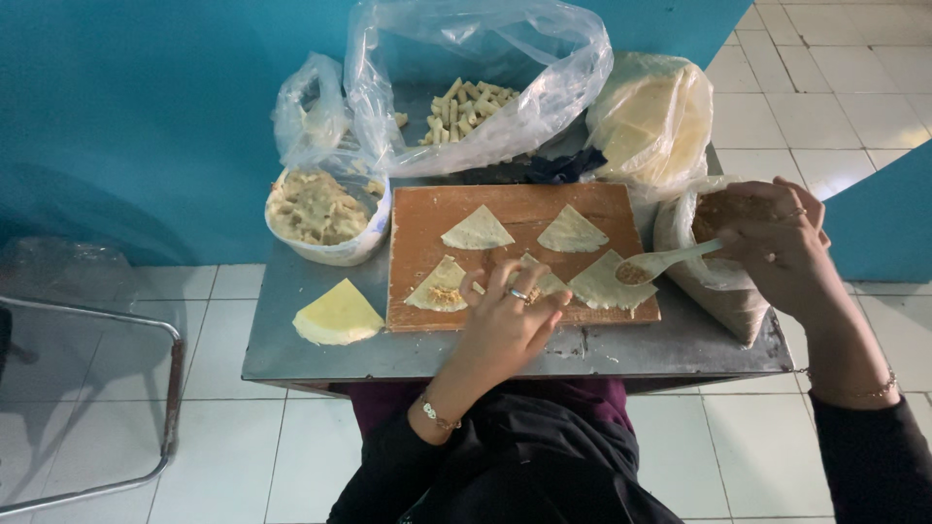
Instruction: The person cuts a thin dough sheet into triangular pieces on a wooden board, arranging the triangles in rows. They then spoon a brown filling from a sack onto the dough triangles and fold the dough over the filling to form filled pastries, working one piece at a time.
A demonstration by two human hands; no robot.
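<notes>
Step in hand: the right hand (777, 247) carries a pale plastic spoon (660, 262) loaded with brown crumbly filling, its bowl over the wrapper at the right end of the front row (604, 283).
Doing it well: I judge a small, level spoonful set near the wrapper's middle is best — the thin sheet would spill or tear if heaped at an edge.
Right grip: fingers closed round the spoon handle, just beside the bag of filling (718, 262).
Left grip: the left hand (510, 315) lies flat, fingers loosely spread, pressing the middle front wrapper (549, 281) — holding nothing.
Board: flat brown wooden rectangle (417, 252) on the grey metal worktop (291, 340), bearing five triangular wrappers.
Wrappers: thin, soft, cream-coloured quarter-rounds; the front left one (439, 288) already has filling on it.
Nearby: lumpy pale paste in a tub (325, 213); a stack of spare wrappers (337, 315); a clear crinkled bag of short finished rolls (466, 107).
</notes>
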